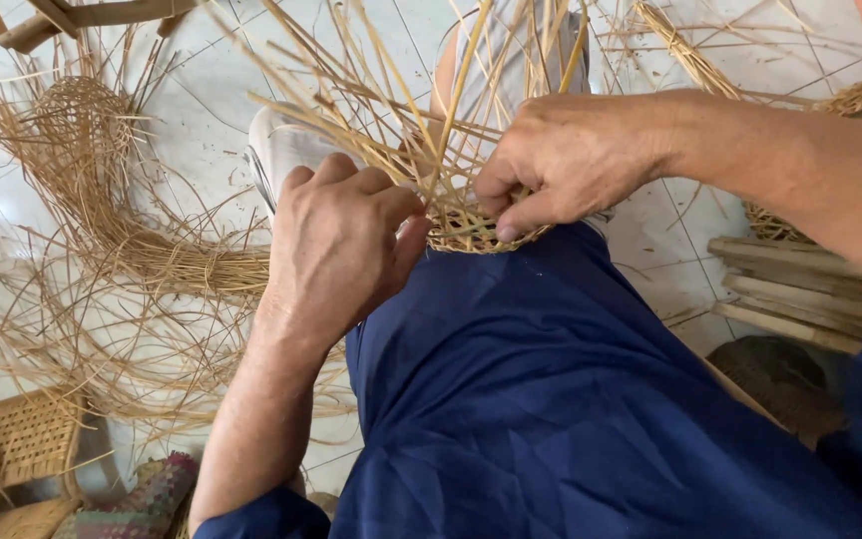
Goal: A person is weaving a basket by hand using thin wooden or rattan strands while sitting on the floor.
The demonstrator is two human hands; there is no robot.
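A small half-woven cane basket [466, 232] rests on my knee, on dark blue trousers [531, 379]. Long pale cane stakes [421, 120] fan up and outward from its woven rim. My left hand [336, 240] presses against the basket's left side with fingers curled on the weave. From the right, my right hand [561, 160] pinches a cane strand at the rim between thumb and fingers. The basket's base is hidden behind both hands.
A big loose bundle of cane strands [102, 230] curls over the white tiled floor at left. A woven cane chair seat [22, 439] sits at bottom left, beside a patterned cloth [147, 499]. Wooden slats [800, 289] and another woven piece [780, 374] lie at right.
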